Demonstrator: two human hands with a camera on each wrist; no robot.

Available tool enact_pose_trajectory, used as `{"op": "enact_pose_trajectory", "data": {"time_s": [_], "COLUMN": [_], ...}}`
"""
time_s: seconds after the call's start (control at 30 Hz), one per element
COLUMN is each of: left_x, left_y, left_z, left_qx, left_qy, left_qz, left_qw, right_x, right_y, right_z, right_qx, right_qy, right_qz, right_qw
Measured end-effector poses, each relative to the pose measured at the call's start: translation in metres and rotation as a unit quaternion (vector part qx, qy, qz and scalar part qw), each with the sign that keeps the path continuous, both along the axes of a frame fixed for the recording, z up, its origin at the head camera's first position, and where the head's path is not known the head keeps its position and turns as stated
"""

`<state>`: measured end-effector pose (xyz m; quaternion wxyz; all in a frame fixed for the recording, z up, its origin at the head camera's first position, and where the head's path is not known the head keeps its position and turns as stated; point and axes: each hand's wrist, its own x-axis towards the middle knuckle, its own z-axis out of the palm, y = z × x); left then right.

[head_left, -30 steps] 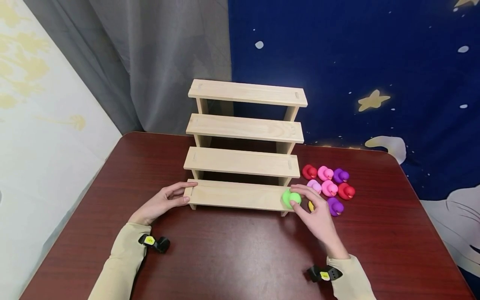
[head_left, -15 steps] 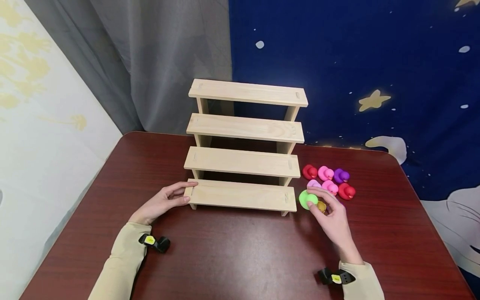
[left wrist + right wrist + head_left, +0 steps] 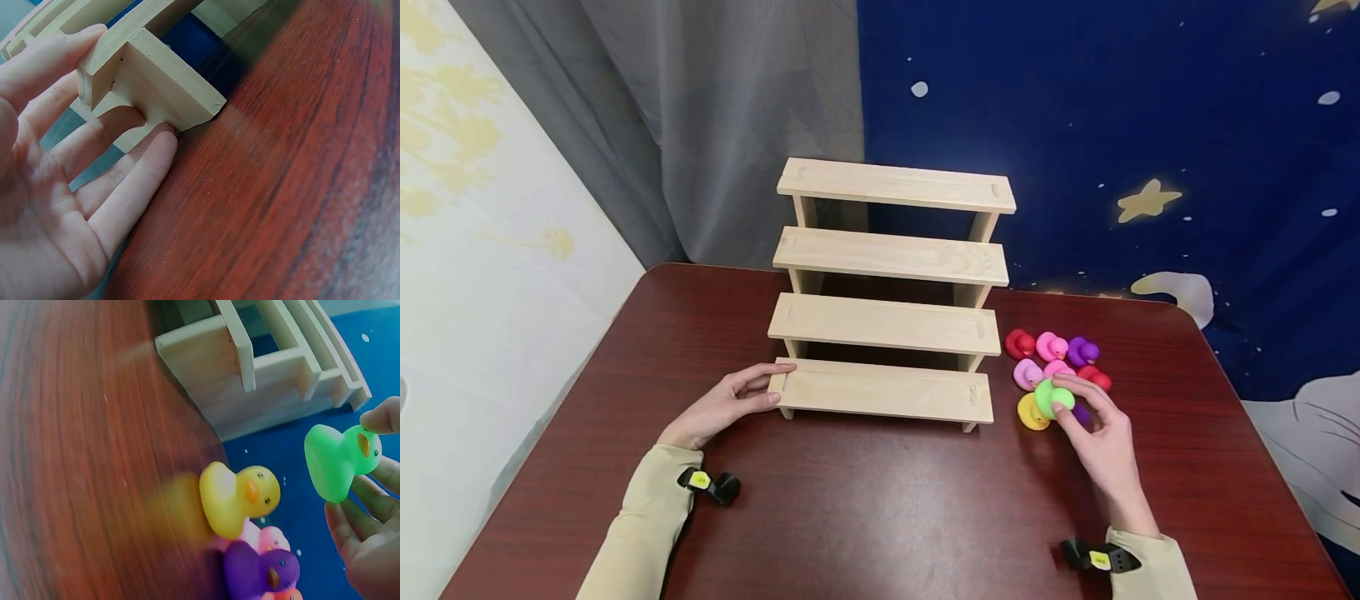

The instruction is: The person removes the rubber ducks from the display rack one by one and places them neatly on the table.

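Note:
My right hand (image 3: 1105, 442) pinches a green rubber duck (image 3: 1049, 398) between thumb and fingertips, over the front of the duck group. In the right wrist view the green duck (image 3: 331, 461) is off the table, apart from the yellow duck (image 3: 222, 500) and the purple duck (image 3: 247, 569). A pale wooden four-step display shelf (image 3: 880, 389) stands mid-table. At the left end of its lowest step, my left hand (image 3: 718, 408) holds on, thumb on the front edge. The left wrist view shows its other fingers against the side panel (image 3: 159, 84).
Right of the shelf, red (image 3: 1019, 343), pink (image 3: 1050, 346), purple (image 3: 1082, 351) and lilac (image 3: 1027, 374) ducks sit close together. The dark red-brown table (image 3: 865, 508) stretches in front. A grey curtain (image 3: 752, 108) and a blue starry cloth (image 3: 1075, 125) hang behind.
My right hand has carried the green duck rightward, from the right end of the lowest step to over the yellow and purple ducks. My left hand has stayed in place.

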<state>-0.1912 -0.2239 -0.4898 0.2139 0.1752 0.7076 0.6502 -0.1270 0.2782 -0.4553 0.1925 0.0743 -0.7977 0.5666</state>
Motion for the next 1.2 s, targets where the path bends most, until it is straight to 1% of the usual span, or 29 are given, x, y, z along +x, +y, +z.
{"op": "enact_pose_trajectory", "data": {"time_s": [0.1, 0.3, 0.57, 0.73, 0.9, 1.03, 1.2], "left_x": [0.0, -0.001, -0.002, -0.002, -0.001, 0.0, -0.001], "left_y": [0.0, 0.001, -0.001, -0.001, 0.0, 0.0, 0.0], "left_z": [-0.001, -0.001, -0.002, -0.002, -0.001, 0.0, 0.0], "left_qx": [-0.002, -0.003, -0.011, -0.006, -0.004, -0.005, -0.005], "left_qy": [-0.002, 0.005, 0.003, 0.001, -0.007, -0.005, -0.003], "left_qz": [-0.002, -0.006, -0.002, -0.001, 0.005, 0.004, 0.001], "left_qw": [1.0, 1.0, 0.9999, 1.0, 1.0, 1.0, 1.0], "right_x": [0.0, 0.003, 0.005, 0.006, 0.005, 0.004, 0.005], "right_y": [0.009, 0.024, 0.045, 0.052, 0.061, 0.067, 0.072], "right_z": [-0.003, -0.001, 0.0, -0.001, -0.008, -0.015, -0.021], "right_qx": [-0.001, 0.0, 0.03, 0.039, 0.037, 0.037, 0.041], "right_qy": [-0.001, -0.005, 0.012, 0.011, 0.005, -0.004, -0.028], "right_qz": [-0.009, -0.037, -0.063, -0.076, -0.086, -0.092, -0.098], "right_qw": [1.0, 0.9993, 0.9975, 0.9963, 0.9956, 0.9951, 0.994]}}
